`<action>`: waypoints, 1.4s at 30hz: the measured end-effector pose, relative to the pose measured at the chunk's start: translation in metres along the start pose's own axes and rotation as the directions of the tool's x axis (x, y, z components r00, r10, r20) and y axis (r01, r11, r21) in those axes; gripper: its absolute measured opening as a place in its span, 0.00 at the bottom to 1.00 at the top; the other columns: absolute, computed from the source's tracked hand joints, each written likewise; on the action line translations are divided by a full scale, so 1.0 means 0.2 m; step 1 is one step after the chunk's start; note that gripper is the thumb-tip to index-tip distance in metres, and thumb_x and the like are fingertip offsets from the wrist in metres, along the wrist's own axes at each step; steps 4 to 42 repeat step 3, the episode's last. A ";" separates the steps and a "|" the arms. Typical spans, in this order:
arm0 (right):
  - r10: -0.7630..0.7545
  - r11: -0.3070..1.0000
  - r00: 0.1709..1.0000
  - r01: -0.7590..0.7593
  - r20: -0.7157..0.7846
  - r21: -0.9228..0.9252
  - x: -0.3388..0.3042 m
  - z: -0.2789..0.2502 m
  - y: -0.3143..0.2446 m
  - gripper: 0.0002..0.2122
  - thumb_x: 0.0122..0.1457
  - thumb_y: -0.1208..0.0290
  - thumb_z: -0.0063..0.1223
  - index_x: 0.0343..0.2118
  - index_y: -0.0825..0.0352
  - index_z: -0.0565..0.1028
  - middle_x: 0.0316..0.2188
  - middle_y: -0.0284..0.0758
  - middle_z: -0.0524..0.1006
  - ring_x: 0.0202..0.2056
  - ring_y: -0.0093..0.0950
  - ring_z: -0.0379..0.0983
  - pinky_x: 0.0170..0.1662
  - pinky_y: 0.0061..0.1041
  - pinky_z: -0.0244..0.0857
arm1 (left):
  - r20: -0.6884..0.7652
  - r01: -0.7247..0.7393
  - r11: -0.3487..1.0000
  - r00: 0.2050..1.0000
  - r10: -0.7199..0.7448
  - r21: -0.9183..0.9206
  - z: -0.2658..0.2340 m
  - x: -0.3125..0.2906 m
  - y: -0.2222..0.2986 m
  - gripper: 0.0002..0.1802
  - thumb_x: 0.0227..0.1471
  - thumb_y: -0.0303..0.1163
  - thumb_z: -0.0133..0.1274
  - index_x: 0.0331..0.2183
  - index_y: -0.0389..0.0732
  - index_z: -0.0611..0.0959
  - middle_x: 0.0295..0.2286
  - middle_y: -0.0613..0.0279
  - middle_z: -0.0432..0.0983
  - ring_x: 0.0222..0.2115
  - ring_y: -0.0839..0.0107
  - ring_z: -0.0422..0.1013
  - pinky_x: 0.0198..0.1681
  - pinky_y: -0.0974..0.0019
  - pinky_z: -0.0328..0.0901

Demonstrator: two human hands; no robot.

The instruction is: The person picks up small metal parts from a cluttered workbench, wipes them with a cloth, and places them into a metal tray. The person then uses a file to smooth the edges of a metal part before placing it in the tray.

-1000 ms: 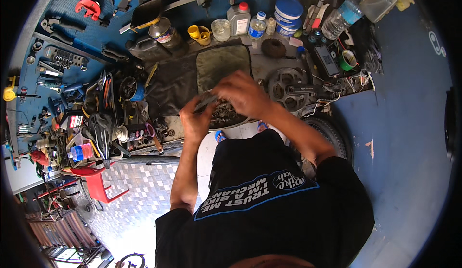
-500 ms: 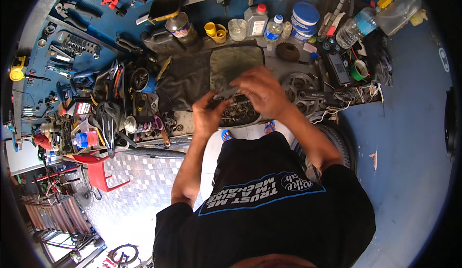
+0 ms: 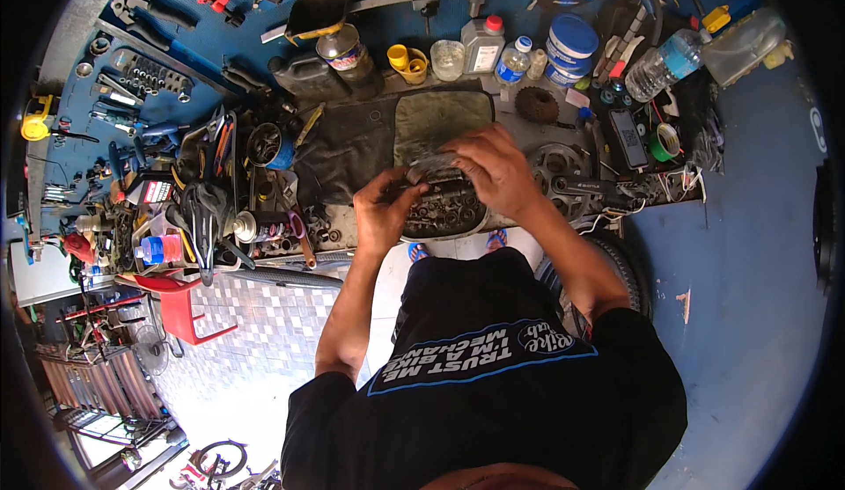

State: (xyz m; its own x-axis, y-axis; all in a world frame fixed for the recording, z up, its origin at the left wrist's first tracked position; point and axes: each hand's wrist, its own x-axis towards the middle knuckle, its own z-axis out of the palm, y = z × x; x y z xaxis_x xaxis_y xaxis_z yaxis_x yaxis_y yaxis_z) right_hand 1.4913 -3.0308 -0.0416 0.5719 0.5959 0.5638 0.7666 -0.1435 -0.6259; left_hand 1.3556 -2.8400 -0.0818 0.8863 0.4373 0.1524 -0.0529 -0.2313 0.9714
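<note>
My left hand [image 3: 380, 217] is closed, thumb and fingers pinching a small greyish, partly see-through piece [image 3: 429, 166], perhaps a plastic bag; its exact kind is too blurred to tell. From the other side my right hand [image 3: 497, 171] pinches at the same piece, its fingers bent over it. Both hands hover above a tray [image 3: 482, 223] of small metal parts, partly hidden by the hands. Just beyond lies a folded olive cloth [image 3: 440, 113] on a dark mat [image 3: 343, 147]. To the right of my right hand rests a bicycle crankset [image 3: 563, 182].
A cassette [image 3: 535, 105], bottles and a blue-and-white tub [image 3: 570, 41] line the back of the bench. A phone [image 3: 628, 138] and green tape roll [image 3: 664, 142] lie right. Tools, a bicycle saddle [image 3: 204, 222] and a spray can [image 3: 255, 226] crowd the left. A tyre [image 3: 612, 266] stands below.
The whole view has shifted slightly, so the bench appears a little right and lower. Both hands still hold the greyish piece between them, with slight finger movement.
</note>
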 end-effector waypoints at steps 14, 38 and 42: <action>0.123 0.986 0.992 -0.125 0.019 0.112 -0.05 0.09 0.06 0.11 0.63 0.74 0.63 0.48 0.63 0.82 0.43 0.39 0.83 0.47 0.41 0.77 0.52 0.39 0.70 | 0.001 -0.102 0.992 0.995 0.103 0.075 0.02 0.04 0.00 0.17 0.50 0.21 0.71 0.43 0.29 0.86 0.30 0.56 0.85 0.28 0.76 0.80 0.30 0.70 0.73; 0.123 0.986 0.992 -0.125 0.019 0.112 -0.05 0.09 0.06 0.11 0.63 0.74 0.63 0.48 0.63 0.82 0.43 0.39 0.83 0.47 0.41 0.77 0.52 0.39 0.70 | 0.001 -0.102 0.992 0.995 0.103 0.075 0.02 0.04 0.00 0.17 0.50 0.21 0.71 0.43 0.29 0.86 0.30 0.56 0.85 0.28 0.76 0.80 0.30 0.70 0.73; 0.123 0.986 0.992 -0.125 0.019 0.112 -0.05 0.09 0.06 0.11 0.63 0.74 0.63 0.48 0.63 0.82 0.43 0.39 0.83 0.47 0.41 0.77 0.52 0.39 0.70 | 0.001 -0.102 0.992 0.995 0.103 0.075 0.02 0.04 0.00 0.17 0.50 0.21 0.71 0.43 0.29 0.86 0.30 0.56 0.85 0.28 0.76 0.80 0.30 0.70 0.73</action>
